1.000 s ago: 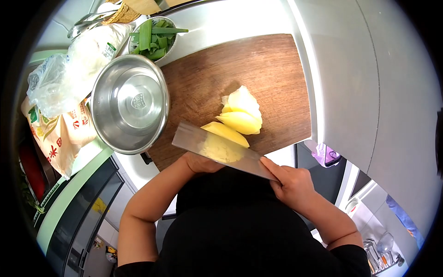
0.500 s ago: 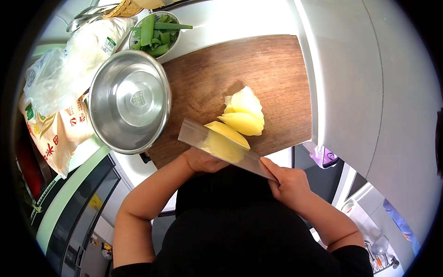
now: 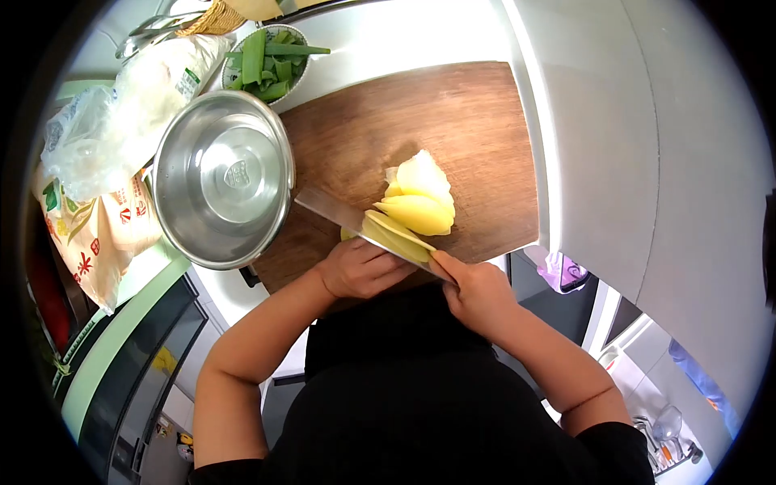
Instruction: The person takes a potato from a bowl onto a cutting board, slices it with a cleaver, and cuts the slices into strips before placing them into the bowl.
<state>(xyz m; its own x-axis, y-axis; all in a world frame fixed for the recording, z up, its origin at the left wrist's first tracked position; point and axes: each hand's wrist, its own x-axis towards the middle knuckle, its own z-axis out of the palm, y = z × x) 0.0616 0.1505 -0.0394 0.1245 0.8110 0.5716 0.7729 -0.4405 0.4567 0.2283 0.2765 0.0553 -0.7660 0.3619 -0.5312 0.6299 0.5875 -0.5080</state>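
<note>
A wide cleaver (image 3: pixel 330 209) slants across the lower part of a brown cutting board (image 3: pixel 469 105), its handle wrapped in my right hand (image 3: pixel 480 296). My left hand (image 3: pixel 365 270) lies on the near side of the blade with its fingers bent, pressed on a yellow piece (image 3: pixel 347 234) that is mostly hidden under hand and blade. Thin yellow slices (image 3: pixel 394 233) lean along the far side of the blade. Just beyond them, a pile of pale yellow slices (image 3: pixel 420 198) rests on the board.
Left of the board stands a steel bowl (image 3: pixel 234 242). Behind it is a patterned bowl of cut green leaves (image 3: pixel 275 69). Plastic bags (image 3: pixel 105 145) and a printed bag (image 3: pixel 101 250) lie at the far left. A wicker basket (image 3: pixel 217 18) shows at the top left.
The blade has tipped from nearly flat to more upright and shifted left. Both hands moved with it, my right hand going left and up, and more of my left hand's fingers now shows.
</note>
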